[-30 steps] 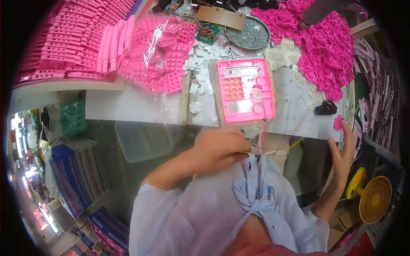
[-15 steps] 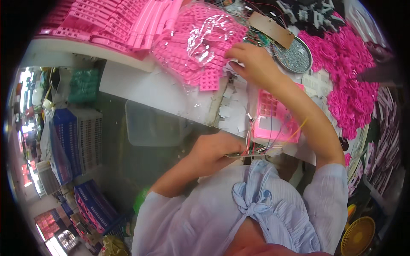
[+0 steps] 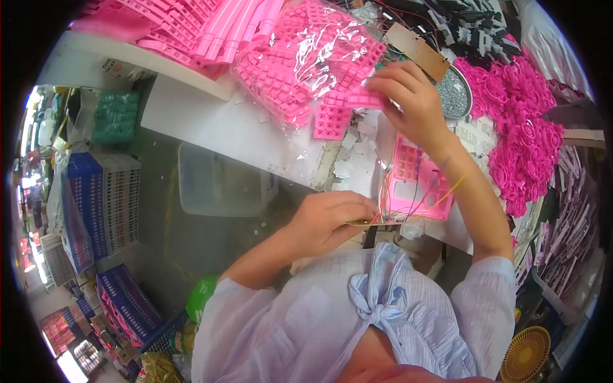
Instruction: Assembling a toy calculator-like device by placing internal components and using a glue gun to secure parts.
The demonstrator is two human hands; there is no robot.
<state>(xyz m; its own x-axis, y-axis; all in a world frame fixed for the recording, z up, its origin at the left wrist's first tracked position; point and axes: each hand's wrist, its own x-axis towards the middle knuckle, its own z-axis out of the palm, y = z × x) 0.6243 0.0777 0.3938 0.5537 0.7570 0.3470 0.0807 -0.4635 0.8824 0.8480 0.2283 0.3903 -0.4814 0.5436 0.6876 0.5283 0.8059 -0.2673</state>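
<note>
My left hand [image 3: 332, 220] is closed on the edge of a thin circuit board [image 3: 383, 223], seen edge-on close to my body. Several thin coloured wires run from the board up to a pink plastic housing [image 3: 403, 167] with square openings, lying on the table beyond it. My right hand [image 3: 412, 99] reaches over the table, its fingertips pinching a pink keypad [image 3: 364, 98] with rows of raised keys. That keypad lies against a pile of similar pink keypads [image 3: 300, 64] partly covered by a clear plastic bag. One loose pink keypad [image 3: 332, 121] sits below the pile.
Beyond my right hand are a brown board [image 3: 418, 51] and a round tray of small metal parts [image 3: 454, 96]. Pink plastic parts [image 3: 511, 121] are heaped at right. White scraps [image 3: 357, 137] litter the table. A clear bin [image 3: 220, 185] and stacked crates [image 3: 105, 204] stand at left.
My right hand has drawn back a little to the right from the pile, and a pink keypad now shows at its fingertips. My left hand keeps hold of the circuit board.
</note>
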